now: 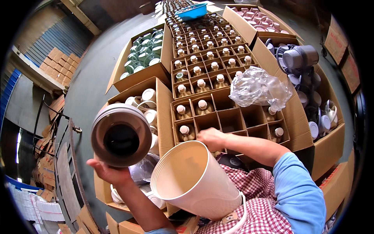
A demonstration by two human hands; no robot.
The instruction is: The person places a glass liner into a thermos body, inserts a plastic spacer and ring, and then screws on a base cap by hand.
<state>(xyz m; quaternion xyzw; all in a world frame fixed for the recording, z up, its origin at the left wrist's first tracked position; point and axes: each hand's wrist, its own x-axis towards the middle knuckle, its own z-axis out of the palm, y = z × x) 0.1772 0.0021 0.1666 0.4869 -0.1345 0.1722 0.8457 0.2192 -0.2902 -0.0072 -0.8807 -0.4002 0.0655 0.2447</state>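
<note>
My left hand (111,173) supports a mauve-grey cylindrical container (144,136) from below, its open end facing up and showing a dark interior. Against the red-checked apron leans a tall cream-white container (218,191), open at the top, with a looped handle at its side. My right hand (212,139) reaches past it to a divided carton (226,97). Its fingers are curled at a compartment; their tips are hidden, so what they hold cannot be seen. Beside it stands a narrow-necked bottle (186,132) with a pale cap. Several nearby compartments hold no bottle.
Crumpled clear plastic (259,87) lies over the carton's right side. At left are cartons of white containers (149,95) and green containers (146,50); at right, purple-grey containers (300,56) and pink ones (261,17). A blue basin (191,11) sits on the far cartons.
</note>
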